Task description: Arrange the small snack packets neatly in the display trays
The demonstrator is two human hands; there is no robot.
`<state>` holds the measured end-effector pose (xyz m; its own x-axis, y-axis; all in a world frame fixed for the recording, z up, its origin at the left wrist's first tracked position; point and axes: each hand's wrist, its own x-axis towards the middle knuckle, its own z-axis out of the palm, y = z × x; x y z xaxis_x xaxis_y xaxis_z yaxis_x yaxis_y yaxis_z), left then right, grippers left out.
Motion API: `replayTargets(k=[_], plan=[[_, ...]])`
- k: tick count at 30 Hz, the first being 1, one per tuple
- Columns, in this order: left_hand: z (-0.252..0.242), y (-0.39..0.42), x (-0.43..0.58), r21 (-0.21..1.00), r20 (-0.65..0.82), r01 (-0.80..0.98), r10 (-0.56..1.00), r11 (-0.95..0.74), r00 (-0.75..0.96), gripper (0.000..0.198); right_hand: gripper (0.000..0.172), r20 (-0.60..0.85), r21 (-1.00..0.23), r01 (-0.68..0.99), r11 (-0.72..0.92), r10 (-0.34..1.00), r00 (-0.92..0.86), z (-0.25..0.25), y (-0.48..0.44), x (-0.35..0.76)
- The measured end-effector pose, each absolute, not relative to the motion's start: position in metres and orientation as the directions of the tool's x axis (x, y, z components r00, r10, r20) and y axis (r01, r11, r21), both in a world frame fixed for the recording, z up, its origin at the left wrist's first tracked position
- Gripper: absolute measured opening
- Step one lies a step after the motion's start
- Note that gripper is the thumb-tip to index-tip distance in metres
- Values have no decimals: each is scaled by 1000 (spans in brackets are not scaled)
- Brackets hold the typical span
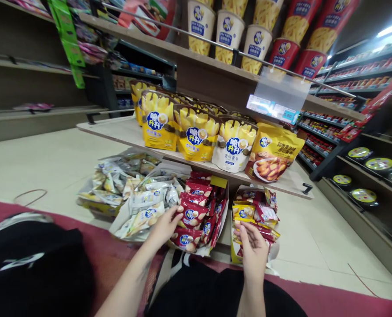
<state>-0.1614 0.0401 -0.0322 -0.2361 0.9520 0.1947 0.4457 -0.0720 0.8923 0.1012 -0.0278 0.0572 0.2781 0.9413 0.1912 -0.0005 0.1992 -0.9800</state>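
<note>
My left hand (165,226) is at the left edge of a red snack packet (192,215), thumb and fingertips drawn together on its side. That packet sits in a cardboard box (225,215) with several more red ones, laid in overlapping rows. Over a smaller yellow box (235,255) is my right hand (254,244), fingers loosely curled and apart, with nothing visible in them. Close to its fingertips lie a yellow packet (245,212) and mixed red ones. White-and-yellow packets (146,215) fill the box part left of the red rows.
Behind the boxes, a low shelf (228,174) carries yellow and white snack pouches (196,138). A higher shelf (222,61) with a rail holds stacked snack tubs (228,35). Another packet-filled box (100,209) stands at left. A dark bag-like item (37,264) is beside me.
</note>
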Motion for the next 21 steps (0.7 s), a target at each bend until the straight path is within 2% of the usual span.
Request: replayTargets(k=[6, 11, 15, 21], plan=[[-30, 32, -166, 759, 104, 645, 961, 91, -258, 27, 35, 183, -981, -5, 192, 944, 275, 54, -26, 101], [-33, 29, -175, 661, 72, 744, 980, 93, -187, 22, 34, 192, -980, -8, 201, 944, 268, 51, -25, 102], [-34, 28, -171, 647, 81, 758, 981, 83, -177, 24, 34, 191, -980, 0, 198, 945, 265, 52, -25, 102], [-33, 28, -160, 713, 126, 698, 968, 61, -215, 28, 34, 196, -980, 18, 199, 942, 273, 55, -27, 103]])
